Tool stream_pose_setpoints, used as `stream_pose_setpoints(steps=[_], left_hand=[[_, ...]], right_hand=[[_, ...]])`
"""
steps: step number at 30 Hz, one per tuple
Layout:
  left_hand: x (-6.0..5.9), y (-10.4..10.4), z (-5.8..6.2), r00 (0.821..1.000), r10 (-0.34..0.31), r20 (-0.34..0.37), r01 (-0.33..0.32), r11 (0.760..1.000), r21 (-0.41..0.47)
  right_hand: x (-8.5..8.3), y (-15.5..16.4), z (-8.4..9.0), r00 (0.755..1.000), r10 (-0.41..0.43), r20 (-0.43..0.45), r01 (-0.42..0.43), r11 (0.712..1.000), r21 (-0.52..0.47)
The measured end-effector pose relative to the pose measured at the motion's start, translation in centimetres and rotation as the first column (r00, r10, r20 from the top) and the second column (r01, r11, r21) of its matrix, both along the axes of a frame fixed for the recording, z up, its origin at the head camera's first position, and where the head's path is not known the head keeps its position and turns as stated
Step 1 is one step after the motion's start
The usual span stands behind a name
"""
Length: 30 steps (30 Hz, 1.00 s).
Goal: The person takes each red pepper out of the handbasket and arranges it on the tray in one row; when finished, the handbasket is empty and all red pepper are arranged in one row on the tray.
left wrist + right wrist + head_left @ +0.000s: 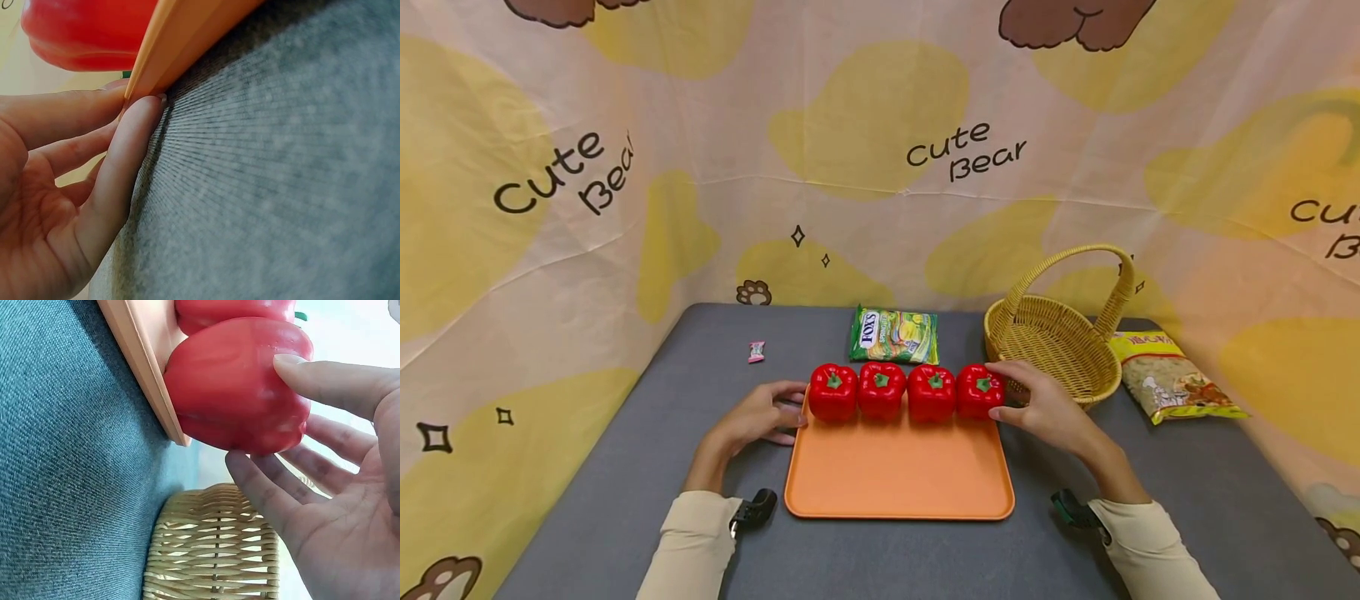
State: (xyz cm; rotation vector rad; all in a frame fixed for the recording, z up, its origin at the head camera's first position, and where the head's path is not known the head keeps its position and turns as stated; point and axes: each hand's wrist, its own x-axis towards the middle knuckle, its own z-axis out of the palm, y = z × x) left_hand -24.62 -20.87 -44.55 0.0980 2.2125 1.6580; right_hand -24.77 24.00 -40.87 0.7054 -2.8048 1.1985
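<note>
Bright, even light with soft, faint shadows. The head view bows at its edges; both wrist views blur close to the hands.

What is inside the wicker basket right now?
The wicker basket shows only bare weave on its far inner wall and floor in the head view. Its near floor is hidden behind the front rim and the right hand, which touches the rightmost pepper.
</note>
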Motion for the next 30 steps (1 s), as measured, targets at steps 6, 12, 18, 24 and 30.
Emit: stream_pose_setpoints(steps=[6, 12, 18, 24, 30], left_hand=[[0.0, 0.0, 0.0, 1.0, 0.0, -0.002, 0.0, 1.0, 0.003], [0.1, 0.0, -0.1, 1.0, -0.003, -0.007, 0.003, 1.0, -0.003], [0.0, 0.1, -0.2, 1.0, -0.006, -0.004, 0.006, 1.0, -0.002], [-0.3, 0.3, -0.1, 1.0, -0.013, -0.009, 0.013, 1.0, -0.013], [-0.2, 0.6, 0.4, 1.0, 0.0, -0.028, -0.001, 0.998, -0.058]], right_hand=[[0.0, -0.2, 0.0, 1.0, 0.005, 0.029, -0.005, 1.0, -0.011], [0.1, -0.4, 0.1, 1.0, -0.014, 0.019, 0.013, 1.0, 0.028], [0.3, -0.3, 0.1, 1.0, -0.024, 0.011, 0.024, 0.999, 0.032], [0.2, 0.0, 0.1, 0.999, 0.012, 0.046, -0.009, 0.998, -0.057], [0.3, 0.7, 0.7, 0.999, 0.017, 0.043, -0.013, 0.995, -0.101]])
